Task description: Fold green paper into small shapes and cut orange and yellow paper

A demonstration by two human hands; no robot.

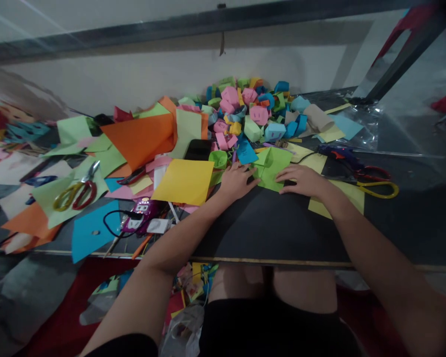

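A bright green sheet of paper (273, 168) with a folded flap near its top lies on the dark tabletop in front of me. My left hand (238, 183) rests at its left edge, fingers spread and lying low. On the opposite edge, my right hand (301, 179) touches the sheet with fingers stretched out toward the left. Neither hand grips anything that I can see. Just beyond my left fingers are a small green folded paper piece (218, 159) and a blue paper piece (246, 151).
A heap of small folded paper pieces (258, 115) sits against the wall. Yellow paper (186, 181), orange paper (141, 139) and scissors (78, 191) lie leftward. Yellow-and-red-handled scissors (379, 183) are at right. Below the table's front edge (267, 262) hangs a plastic bag (184, 329).
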